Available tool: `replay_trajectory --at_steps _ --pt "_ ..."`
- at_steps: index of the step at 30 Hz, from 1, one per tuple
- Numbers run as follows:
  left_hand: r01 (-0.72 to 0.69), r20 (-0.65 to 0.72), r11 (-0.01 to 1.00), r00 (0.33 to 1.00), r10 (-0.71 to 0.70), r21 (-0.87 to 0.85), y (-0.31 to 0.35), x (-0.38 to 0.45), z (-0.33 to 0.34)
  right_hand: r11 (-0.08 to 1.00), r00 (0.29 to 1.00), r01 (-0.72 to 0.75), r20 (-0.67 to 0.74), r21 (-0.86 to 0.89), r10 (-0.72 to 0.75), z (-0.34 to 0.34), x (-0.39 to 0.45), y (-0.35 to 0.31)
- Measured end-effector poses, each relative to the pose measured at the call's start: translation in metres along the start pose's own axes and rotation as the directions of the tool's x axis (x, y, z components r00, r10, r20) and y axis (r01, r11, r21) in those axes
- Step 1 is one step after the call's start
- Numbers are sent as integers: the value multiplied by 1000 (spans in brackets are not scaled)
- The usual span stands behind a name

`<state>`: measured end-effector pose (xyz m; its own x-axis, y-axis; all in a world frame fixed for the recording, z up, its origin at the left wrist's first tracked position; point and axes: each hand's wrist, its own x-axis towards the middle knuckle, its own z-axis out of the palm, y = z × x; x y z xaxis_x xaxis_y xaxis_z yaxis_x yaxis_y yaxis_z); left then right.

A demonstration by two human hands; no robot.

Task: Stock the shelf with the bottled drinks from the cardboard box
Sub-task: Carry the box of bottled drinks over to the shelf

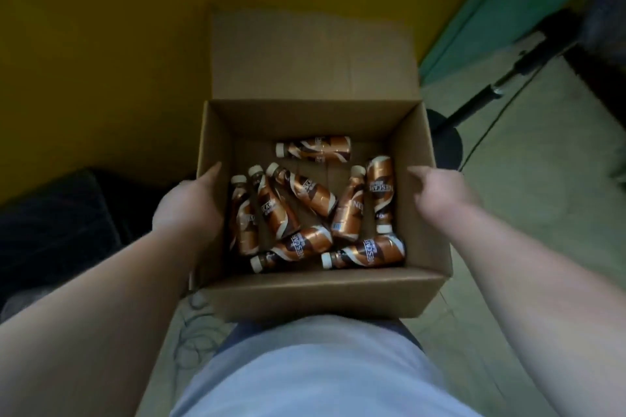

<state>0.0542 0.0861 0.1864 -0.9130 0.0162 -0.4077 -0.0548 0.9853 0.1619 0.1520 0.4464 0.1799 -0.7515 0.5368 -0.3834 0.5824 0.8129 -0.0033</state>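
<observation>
An open cardboard box (321, 298) sits right in front of my torso, its far flap (311, 54) folded outward. Several brown and copper bottled drinks with white caps lie loose on its bottom, one apart at the back (313, 147), the others crowded toward the front (305, 191). My left hand (189, 203) grips the left wall, thumb over the rim. My right hand (437, 189) holds the right wall the same way, fingers hidden outside it. No shelf is in view.
A yellow wall (101, 44) rises behind and left of the box, with green panelling (508, 10) at the upper right. A black stand with a round base (447, 142) is on the pale floor to the right. A dark bulky object (50, 223) lies at the left, cables (193, 325) below.
</observation>
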Motion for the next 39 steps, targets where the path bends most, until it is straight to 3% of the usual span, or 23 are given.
replay_trajectory --at_steps 7,13,16,24,26,28,30,35,39 --pt "-326 77 933 945 318 151 109 -32 -6 950 962 -273 47 150 270 7 -86 123" --pt "-587 107 775 808 579 237 216 -72 31 847 880 -471 64 246 471 26 -155 232" --pt "-676 162 694 735 659 247 271 -93 46 757 804 -587 101 286 586 29 -189 276" --pt "-884 345 402 465 815 240 417 -134 86 443 539 -822 242 358 807 38 -257 338" --pt "-922 394 295 376 839 252 447 -138 91 365 469 -857 257 365 845 39 -271 334" --pt "-957 432 138 241 869 257 483 -144 96 277 382 -885 246 374 891 39 -285 330" --pt "-968 467 40 155 871 246 515 -151 104 233 343 -898 260 374 903 31 -298 334" --pt "-980 504 -62 42 863 187 587 -185 113 99 195 -923 230 372 953 -11 -314 380" --pt "-971 460 -161 -65 885 174 648 -225 122 19 133 -917 262 398 956 -23 -326 424"
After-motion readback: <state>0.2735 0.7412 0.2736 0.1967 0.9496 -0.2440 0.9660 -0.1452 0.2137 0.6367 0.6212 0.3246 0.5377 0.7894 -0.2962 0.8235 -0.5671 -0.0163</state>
